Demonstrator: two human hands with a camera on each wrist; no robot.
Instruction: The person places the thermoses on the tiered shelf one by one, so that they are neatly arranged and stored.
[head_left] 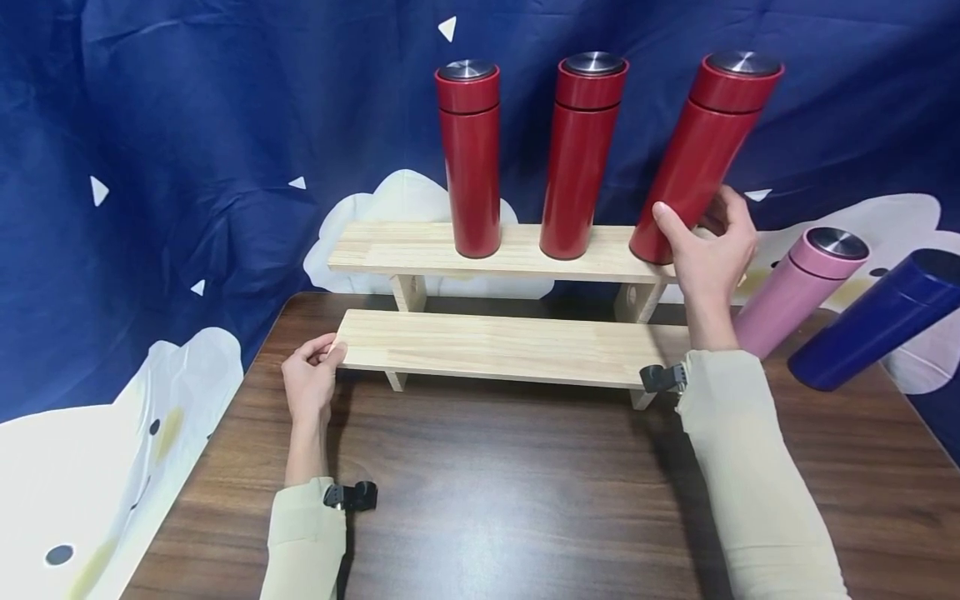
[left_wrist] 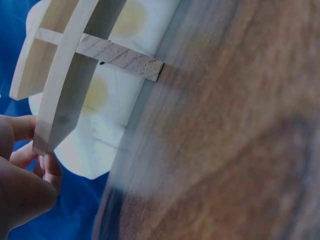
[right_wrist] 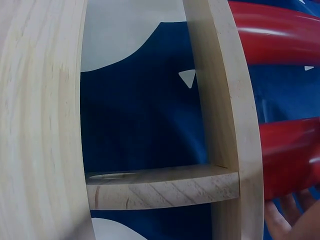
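A two-tier wooden stand has three red thermoses on its upper board (head_left: 397,247). The left thermos (head_left: 471,167) and the middle thermos (head_left: 579,171) stand upright by themselves. Around the lower part of the right-hand red thermos (head_left: 708,146), at the board's right end, my right hand (head_left: 712,250) has its thumb in front and fingers behind. The right wrist view shows those fingers against the red thermos (right_wrist: 290,160). My left hand (head_left: 311,379) pinches the left end of the lower board (head_left: 487,342), with thumb and fingers on either face in the left wrist view.
To the right of the stand, on the brown wooden table (head_left: 487,483), are a pink thermos (head_left: 791,292) and a dark blue thermos (head_left: 873,325). A blue curtain (head_left: 210,150) with white cartoon shapes hangs close behind the table.
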